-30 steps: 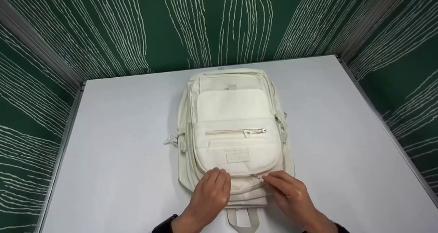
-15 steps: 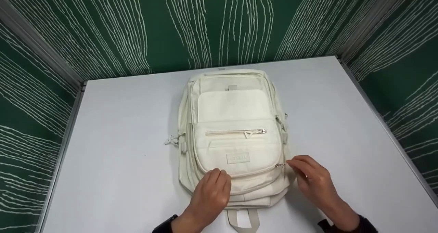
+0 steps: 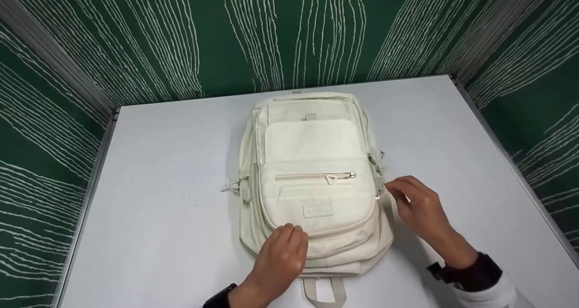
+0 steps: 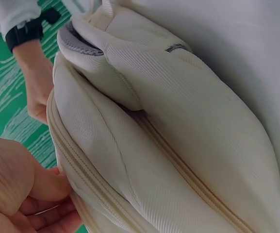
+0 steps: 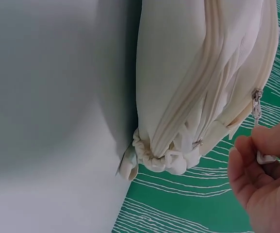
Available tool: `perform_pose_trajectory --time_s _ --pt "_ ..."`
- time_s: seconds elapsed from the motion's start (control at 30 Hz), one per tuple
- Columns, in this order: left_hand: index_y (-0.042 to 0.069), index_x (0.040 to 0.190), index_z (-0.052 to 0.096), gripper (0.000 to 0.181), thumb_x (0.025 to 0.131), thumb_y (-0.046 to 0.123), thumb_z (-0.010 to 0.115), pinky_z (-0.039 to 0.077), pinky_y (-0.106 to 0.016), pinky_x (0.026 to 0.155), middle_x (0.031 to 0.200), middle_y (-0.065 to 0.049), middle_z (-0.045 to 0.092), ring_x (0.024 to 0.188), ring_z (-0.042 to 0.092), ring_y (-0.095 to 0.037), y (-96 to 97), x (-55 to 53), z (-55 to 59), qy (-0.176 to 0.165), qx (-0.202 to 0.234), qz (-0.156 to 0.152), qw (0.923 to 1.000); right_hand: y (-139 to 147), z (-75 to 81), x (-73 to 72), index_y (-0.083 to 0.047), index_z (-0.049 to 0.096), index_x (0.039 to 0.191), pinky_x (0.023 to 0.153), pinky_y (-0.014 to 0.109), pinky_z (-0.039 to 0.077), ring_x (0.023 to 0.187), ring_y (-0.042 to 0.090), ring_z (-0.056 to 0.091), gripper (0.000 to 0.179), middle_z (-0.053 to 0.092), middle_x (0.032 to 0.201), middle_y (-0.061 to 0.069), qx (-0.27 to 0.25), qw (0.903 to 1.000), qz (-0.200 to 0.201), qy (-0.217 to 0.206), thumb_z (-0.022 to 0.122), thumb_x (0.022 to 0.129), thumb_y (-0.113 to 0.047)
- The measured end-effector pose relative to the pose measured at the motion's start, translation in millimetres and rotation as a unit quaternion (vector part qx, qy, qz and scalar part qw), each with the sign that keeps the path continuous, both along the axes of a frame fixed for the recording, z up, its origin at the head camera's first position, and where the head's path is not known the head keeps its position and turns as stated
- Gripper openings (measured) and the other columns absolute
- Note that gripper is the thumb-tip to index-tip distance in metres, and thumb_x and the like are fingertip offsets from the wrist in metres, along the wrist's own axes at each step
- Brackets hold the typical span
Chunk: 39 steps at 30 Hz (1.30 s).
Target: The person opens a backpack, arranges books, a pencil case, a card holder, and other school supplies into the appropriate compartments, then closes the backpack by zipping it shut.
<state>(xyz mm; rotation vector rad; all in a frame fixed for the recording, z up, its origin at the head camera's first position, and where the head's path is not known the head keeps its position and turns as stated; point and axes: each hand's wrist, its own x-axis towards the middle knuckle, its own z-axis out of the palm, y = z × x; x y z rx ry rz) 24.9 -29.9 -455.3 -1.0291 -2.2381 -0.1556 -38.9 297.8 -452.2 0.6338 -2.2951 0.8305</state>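
Observation:
A cream backpack [image 3: 312, 140] lies front side up on the white table, its top handle [image 3: 337, 292] toward me. At the near edge of its front pocket, my left hand [image 3: 280, 258] pinches the fabric beside the zipper seam [image 4: 89, 174], as the left wrist view shows. My right hand [image 3: 420, 208] is at the bag's right side and pinches the pull of the front pocket's zipper. In the right wrist view the metal zipper slider [image 5: 256, 95] sits on the seam, just above my fingertips. Part of the pull is hidden in that hand.
A short zipper with a triangular pull [image 3: 332, 178] crosses the front pocket above a label [image 3: 317, 210]. A drawcord end [image 3: 230, 186] sticks out on the left. Around the bag lies the white tabletop [image 3: 172, 199], bordered by green panels [image 3: 235, 36] with white lines.
My right hand has drawn the zipper slider from the pocket's near edge, round the corner and up the right side. My left hand keeps its hold at the same spot.

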Motion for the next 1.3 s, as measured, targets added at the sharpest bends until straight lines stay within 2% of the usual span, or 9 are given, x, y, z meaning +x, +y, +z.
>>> perform_pose_trajectory --time_s 0.2,0.3,0.4,0.53,0.83,1.0,1.07,1.17,1.3 --pt "-0.001 0.091 0.074 0.048 0.105 -0.012 0.029 0.054 -0.028 0.08 0.089 -0.01 0.065 0.085 0.062 -0.02 0.0 -1.3 -0.5 0.006 0.0 -0.006 1.0 3 2.2 -23.8 0.003 0.076 0.093 0.073 0.01 0.047 0.077 0.019 0.068 0.034 0.072 0.09 0.009 0.013 0.9996 -0.005 -0.024 0.073 0.073 0.031" --pt "-0.002 0.092 0.073 0.032 0.1 -0.013 0.044 0.054 -0.028 0.081 0.09 -0.01 0.065 0.086 0.062 -0.02 -0.4 -1.8 -0.9 -0.005 -0.002 -0.012 0.9999 2 4.7 -33.6 0.004 0.075 0.094 0.072 0.009 0.044 0.077 0.018 0.066 0.029 0.071 0.09 0.011 0.023 0.9985 -0.013 -0.048 0.072 0.078 0.028" --pt "-0.002 0.093 0.073 0.016 0.089 -0.013 0.062 0.054 -0.028 0.082 0.091 -0.011 0.065 0.087 0.063 -0.02 -0.2 -2.1 -1.0 -0.017 -0.003 -0.017 0.9997 1 8.0 -42.3 0.005 0.074 0.094 0.071 0.01 0.044 0.079 0.019 0.066 0.026 0.069 0.09 0.013 0.028 0.9971 -0.021 -0.068 0.07 0.081 0.027" --pt "-0.003 0.093 0.073 0.015 0.081 -0.01 0.074 0.054 -0.028 0.082 0.091 -0.01 0.064 0.086 0.062 -0.02 -0.7 -2.5 -0.6 -0.026 -0.004 -0.018 0.9995 -2 9.0 -52.8 0.006 0.073 0.097 0.07 0.013 0.045 0.079 0.021 0.065 0.026 0.069 0.091 0.014 0.029 0.9959 -0.027 -0.082 0.068 0.083 0.027" --pt "-0.003 0.092 0.073 0.016 0.078 -0.009 0.078 0.053 -0.028 0.078 0.088 -0.01 0.062 0.084 0.061 -0.02 -1.5 -4.0 -0.3 -0.031 0.0 -0.012 0.9995 -10 7.6 -76.1 0.007 0.075 0.102 0.071 0.018 0.047 0.083 0.023 0.066 0.02 0.069 0.092 0.014 0.002 0.9921 -0.03 -0.121 0.067 0.089 0.021" --pt "-0.005 0.094 0.073 0.011 0.088 -0.012 0.067 0.053 -0.03 0.079 0.089 -0.011 0.063 0.085 0.061 -0.021 -2.6 -5.3 -0.3 -0.034 0.002 -0.016 0.9993 -14 7.3 -81.6 0.006 0.075 0.101 0.071 0.017 0.044 0.081 0.023 0.064 0.019 0.069 0.09 0.014 -0.015 0.9907 -0.029 -0.132 0.068 0.09 0.019" --pt "-0.004 0.093 0.072 0.012 0.088 -0.012 0.065 0.053 -0.03 0.079 0.088 -0.011 0.062 0.084 0.061 -0.021 -2.7 -5.7 -0.4 -0.032 0.005 -0.018 0.9993 -14 7.4 -81.6 0.005 0.075 0.102 0.07 0.019 0.046 0.082 0.024 0.065 0.018 0.07 0.091 0.014 -0.014 0.9903 -0.03 -0.135 0.068 0.091 0.018" --pt "-0.003 0.09 0.071 0.011 0.084 -0.012 0.067 0.054 -0.03 0.077 0.085 -0.01 0.061 0.083 0.06 -0.021 -4.0 -6.7 0.6 -0.036 0.028 -0.022 0.9987 -13 8.8 -78.0 0.005 0.075 0.107 0.071 0.031 0.053 0.086 0.028 0.069 0.018 0.072 0.097 0.016 0.01 0.9903 -0.039 -0.133 0.069 0.092 0.014" --pt "-0.002 0.088 0.072 0.016 0.08 -0.012 0.062 0.057 -0.033 0.081 0.085 -0.01 0.064 0.084 0.064 -0.022 -14.4 -8.6 7.8 -0.053 0.092 -0.029 0.994 -2 15.9 -58.8 0.005 0.072 0.121 0.076 0.051 0.056 0.1 0.037 0.07 0.028 0.073 0.113 0.021 0.053 0.9904 -0.055 -0.115 0.074 0.093 0.005"
